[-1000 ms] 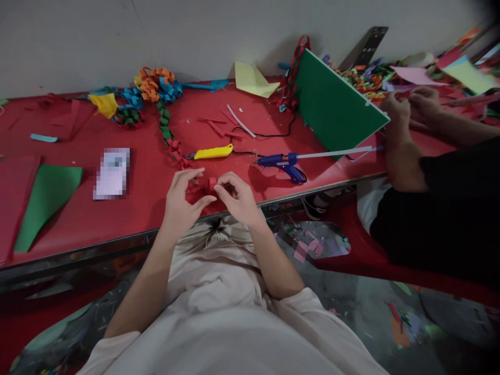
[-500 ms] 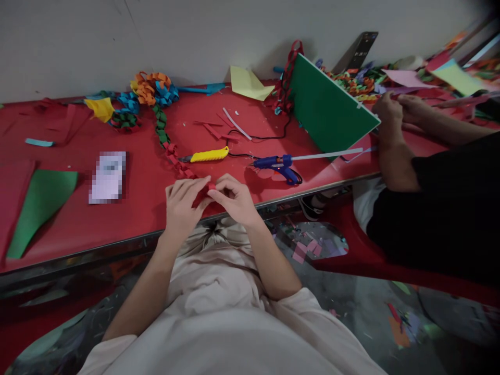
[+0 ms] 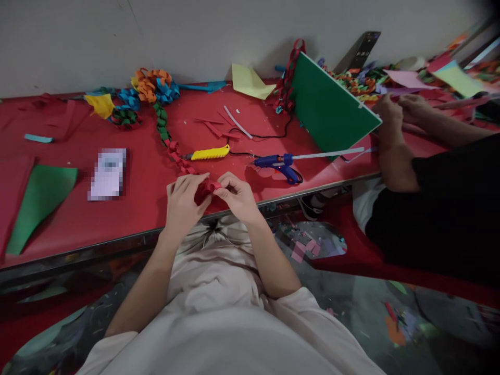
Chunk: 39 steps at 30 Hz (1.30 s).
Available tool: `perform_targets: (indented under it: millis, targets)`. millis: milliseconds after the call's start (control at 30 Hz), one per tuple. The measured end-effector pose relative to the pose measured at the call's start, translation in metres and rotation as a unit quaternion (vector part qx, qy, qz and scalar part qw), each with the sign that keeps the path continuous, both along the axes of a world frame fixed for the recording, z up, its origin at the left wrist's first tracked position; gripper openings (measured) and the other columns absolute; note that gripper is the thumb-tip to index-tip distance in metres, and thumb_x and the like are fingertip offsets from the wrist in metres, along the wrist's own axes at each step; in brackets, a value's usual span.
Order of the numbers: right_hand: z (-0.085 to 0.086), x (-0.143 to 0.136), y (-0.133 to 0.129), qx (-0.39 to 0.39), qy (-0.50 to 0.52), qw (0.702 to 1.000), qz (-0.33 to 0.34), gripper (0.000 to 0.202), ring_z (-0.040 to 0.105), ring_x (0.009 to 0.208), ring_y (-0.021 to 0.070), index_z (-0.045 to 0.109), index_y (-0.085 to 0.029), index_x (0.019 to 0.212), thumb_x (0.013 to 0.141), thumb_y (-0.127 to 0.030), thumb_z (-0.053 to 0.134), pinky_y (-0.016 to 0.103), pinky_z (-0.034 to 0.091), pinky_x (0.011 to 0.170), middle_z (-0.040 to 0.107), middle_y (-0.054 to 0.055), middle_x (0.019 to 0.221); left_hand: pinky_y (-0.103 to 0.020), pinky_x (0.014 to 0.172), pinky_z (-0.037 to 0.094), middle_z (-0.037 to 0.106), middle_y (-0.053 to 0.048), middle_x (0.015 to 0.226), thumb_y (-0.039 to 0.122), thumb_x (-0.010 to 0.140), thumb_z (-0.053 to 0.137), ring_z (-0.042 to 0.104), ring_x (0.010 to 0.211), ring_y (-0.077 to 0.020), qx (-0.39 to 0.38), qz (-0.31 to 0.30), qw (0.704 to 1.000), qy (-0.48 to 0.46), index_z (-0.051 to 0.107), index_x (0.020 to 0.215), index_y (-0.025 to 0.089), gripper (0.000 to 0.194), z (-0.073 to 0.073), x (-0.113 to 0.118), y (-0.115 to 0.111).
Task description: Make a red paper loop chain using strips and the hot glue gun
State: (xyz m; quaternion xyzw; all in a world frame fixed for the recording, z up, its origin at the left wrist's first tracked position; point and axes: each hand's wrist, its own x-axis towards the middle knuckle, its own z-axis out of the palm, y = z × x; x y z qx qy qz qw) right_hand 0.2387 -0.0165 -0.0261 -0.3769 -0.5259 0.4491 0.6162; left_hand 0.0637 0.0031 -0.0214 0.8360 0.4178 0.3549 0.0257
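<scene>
Slightly left of center frame, the right hand (image 3: 236,198) pinches a red paper loop (image 3: 211,186) in a closed grip, along a paper chain (image 3: 161,120) reaching toward upper left; whether the left hand (image 3: 183,200), curved alongside, grips it cannot be told.

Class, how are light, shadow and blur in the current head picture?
In the head view, light is dim and soft; there too, a shadow lies by the glue gun, the red chain blends into the table, and the phone-like thing is pixelated; far-right scraps look soft.
</scene>
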Motion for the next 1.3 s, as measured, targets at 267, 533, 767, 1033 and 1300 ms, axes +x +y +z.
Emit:
perform_targets:
  millis: [267,533,767,1033,1300]
  targets:
    - [0.004,-0.001,-0.002,-0.048,0.004,0.999,0.0,0.04,0.058,0.089,0.0154,0.069,-0.019,0.09,0.088,-0.059,0.074,0.03,0.045,0.084,0.064,0.002,0.093,-0.043,0.103,0.047,0.065,-0.012,0.119,0.032,0.094,0.071,0.062,0.117,-0.0281,0.001,0.039,0.995,-0.09,0.071,0.123,0.021,0.03,-0.001,-0.002,0.001]
    - [0.004,0.001,-0.002,-0.059,-0.022,0.998,0.006,0.045,0.052,0.084,0.0142,0.063,-0.021,0.086,0.088,-0.065,0.071,0.028,0.043,0.082,0.057,-0.001,0.086,-0.041,0.105,0.044,0.07,-0.01,0.123,0.041,0.1,0.065,0.063,0.121,-0.0265,-0.029,0.032,0.995,-0.085,0.07,0.122,0.025,0.027,0.002,-0.002,0.0]
    - [-0.002,0.003,-0.001,0.006,0.032,0.999,0.018,0.048,0.051,0.083,0.0147,0.059,-0.02,0.077,0.084,-0.064,0.076,0.03,0.041,0.083,0.054,0.0,0.087,-0.041,0.098,0.04,0.073,-0.011,0.127,0.048,0.099,0.065,0.062,0.118,-0.0293,-0.033,0.036,0.998,-0.039,0.064,0.135,0.024,0.043,-0.002,0.0,0.003]
    - [-0.003,0.001,-0.001,-0.007,0.039,0.999,-0.019,0.049,0.05,0.082,0.0147,0.06,-0.021,0.078,0.084,-0.067,0.075,0.029,0.042,0.079,0.055,0.0,0.087,-0.042,0.1,0.042,0.069,-0.012,0.132,0.044,0.098,0.067,0.061,0.12,-0.0298,-0.042,0.044,0.998,-0.027,0.066,0.132,0.024,0.039,-0.003,0.0,0.002]
    - [-0.018,-0.002,0.005,-0.053,0.098,0.994,-0.008,0.04,0.046,0.073,0.0108,0.065,-0.024,0.098,0.09,-0.062,0.07,0.026,0.042,0.069,0.059,0.0,0.093,-0.042,0.106,0.049,0.066,-0.013,0.122,0.044,0.093,0.074,0.061,0.117,-0.0286,-0.035,0.023,0.995,-0.091,0.067,0.132,0.021,0.046,-0.003,-0.003,0.008]
